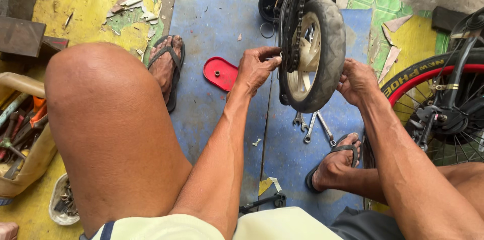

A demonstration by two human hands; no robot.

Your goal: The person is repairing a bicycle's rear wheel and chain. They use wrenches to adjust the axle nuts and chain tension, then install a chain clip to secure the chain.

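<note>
Operator's arms are bare; no sleeves or gloves. Left hand (pixel 257 68) and right hand (pixel 357 81) carry no rings. Garments: pale yellow shirt (pixel 272 226), dark shorts (pixel 363 225). Footwear: black flip-flops (pixel 174 61).

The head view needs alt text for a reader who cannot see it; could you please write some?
A seated person's left hand and right hand grip a small grey-tyred wheel with a chain, held upright over a blue mat. Spanners and a red cover lie on the mat.
</note>
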